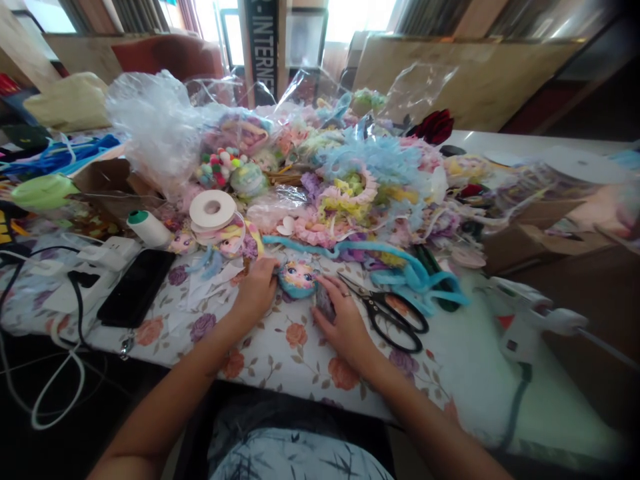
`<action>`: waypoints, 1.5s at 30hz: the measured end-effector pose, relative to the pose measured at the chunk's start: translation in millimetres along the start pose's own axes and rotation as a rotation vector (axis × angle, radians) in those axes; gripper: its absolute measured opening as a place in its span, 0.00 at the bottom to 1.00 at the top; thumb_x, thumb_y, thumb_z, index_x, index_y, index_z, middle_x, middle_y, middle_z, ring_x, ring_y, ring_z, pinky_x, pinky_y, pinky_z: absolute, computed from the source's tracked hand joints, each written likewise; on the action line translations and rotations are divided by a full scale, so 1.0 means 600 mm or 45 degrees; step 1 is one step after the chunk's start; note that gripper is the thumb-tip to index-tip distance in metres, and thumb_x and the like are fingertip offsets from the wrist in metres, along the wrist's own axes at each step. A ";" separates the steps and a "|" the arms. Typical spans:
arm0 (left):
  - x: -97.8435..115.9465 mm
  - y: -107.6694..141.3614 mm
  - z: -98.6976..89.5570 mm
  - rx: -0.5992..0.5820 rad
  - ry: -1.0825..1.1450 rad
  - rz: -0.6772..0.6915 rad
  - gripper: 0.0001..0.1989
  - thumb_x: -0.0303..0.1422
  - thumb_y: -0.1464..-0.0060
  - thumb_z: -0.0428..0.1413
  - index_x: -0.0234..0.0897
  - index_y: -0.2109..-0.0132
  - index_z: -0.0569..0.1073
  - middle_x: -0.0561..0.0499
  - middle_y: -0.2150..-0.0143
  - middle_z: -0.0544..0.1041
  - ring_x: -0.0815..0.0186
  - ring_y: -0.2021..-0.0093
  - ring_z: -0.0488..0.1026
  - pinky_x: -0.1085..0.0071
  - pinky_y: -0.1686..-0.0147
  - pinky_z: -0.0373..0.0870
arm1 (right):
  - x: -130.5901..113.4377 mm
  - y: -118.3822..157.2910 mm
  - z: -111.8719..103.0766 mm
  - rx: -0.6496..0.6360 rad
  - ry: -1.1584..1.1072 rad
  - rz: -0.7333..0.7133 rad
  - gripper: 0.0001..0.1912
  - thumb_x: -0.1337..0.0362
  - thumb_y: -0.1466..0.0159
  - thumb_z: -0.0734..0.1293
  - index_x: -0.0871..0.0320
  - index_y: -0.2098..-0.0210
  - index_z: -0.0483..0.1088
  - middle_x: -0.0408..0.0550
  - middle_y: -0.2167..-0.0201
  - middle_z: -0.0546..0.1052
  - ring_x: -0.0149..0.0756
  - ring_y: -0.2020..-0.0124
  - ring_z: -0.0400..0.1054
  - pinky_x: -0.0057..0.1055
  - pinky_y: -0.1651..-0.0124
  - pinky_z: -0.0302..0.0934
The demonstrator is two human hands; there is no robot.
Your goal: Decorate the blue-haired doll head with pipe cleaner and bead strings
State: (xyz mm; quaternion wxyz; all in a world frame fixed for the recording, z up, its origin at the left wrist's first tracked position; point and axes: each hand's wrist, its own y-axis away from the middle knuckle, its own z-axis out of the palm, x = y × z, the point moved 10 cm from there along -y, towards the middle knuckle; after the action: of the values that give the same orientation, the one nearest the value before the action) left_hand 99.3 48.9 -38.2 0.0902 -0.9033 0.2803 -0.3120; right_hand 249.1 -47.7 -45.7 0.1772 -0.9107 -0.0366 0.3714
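Note:
A small round piece with a painted face and a blue lower edge [299, 277] lies on the flowered tablecloth [295, 353], between both hands. My left hand [257, 290] is at its left side, fingers bent together against its edge; whether they grip it is hard to see. My right hand [340, 317] is at its right side, fingertips near the edge, with something greyish and see-through under the fingers. Black-handled scissors [395, 319] lie open just right of my right hand. Behind the piece runs a fuzzy light-blue strip [320, 250].
A black phone [134, 288] and a power strip [80, 280] with cables are on the left. A glue gun [525, 320] stands at the right beside a cardboard box [525, 247]. Colourful ruffled trims [370, 167], a ribbon roll [213, 210] and clear plastic are heaped behind.

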 end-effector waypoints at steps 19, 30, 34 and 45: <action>0.067 0.180 -0.016 -0.170 -0.688 0.433 0.24 0.16 0.44 0.43 0.24 0.43 0.71 0.35 0.41 0.73 0.52 0.43 0.71 0.58 0.47 0.71 | -0.083 0.097 -0.003 -0.121 0.502 -0.607 0.18 0.71 0.34 0.61 0.69 0.47 0.72 0.64 0.52 0.78 0.53 0.43 0.69 0.51 0.45 0.71; 0.032 0.163 -0.098 0.090 -0.190 0.289 0.08 0.27 0.39 0.51 0.37 0.55 0.73 0.46 0.60 0.79 0.61 0.58 0.76 0.63 0.54 0.73 | -0.076 0.091 -0.072 0.123 0.287 -0.551 0.16 0.72 0.36 0.63 0.57 0.49 0.72 0.55 0.58 0.81 0.41 0.58 0.77 0.39 0.54 0.74; 0.010 0.080 -0.076 0.146 -0.092 -0.015 0.12 0.37 0.42 0.56 0.37 0.54 0.68 0.44 0.56 0.74 0.57 0.53 0.73 0.60 0.53 0.72 | -0.060 0.045 -0.061 0.223 0.321 -0.348 0.16 0.68 0.35 0.64 0.60 0.48 0.71 0.61 0.52 0.77 0.47 0.50 0.72 0.46 0.48 0.70; -0.013 0.042 -0.009 -0.111 0.025 -0.132 0.09 0.27 0.42 0.49 0.36 0.54 0.68 0.45 0.60 0.76 0.57 0.59 0.74 0.59 0.58 0.72 | -0.016 0.043 -0.019 -0.034 0.178 -0.179 0.16 0.68 0.34 0.60 0.58 0.49 0.73 0.59 0.49 0.75 0.46 0.47 0.70 0.47 0.46 0.68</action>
State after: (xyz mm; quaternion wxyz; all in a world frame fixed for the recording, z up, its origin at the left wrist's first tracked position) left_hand 79.5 32.3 -46.1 0.0317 -0.9166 0.2473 -0.3124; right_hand 248.3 -77.1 -40.7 0.1927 -0.9319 -0.0929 0.2930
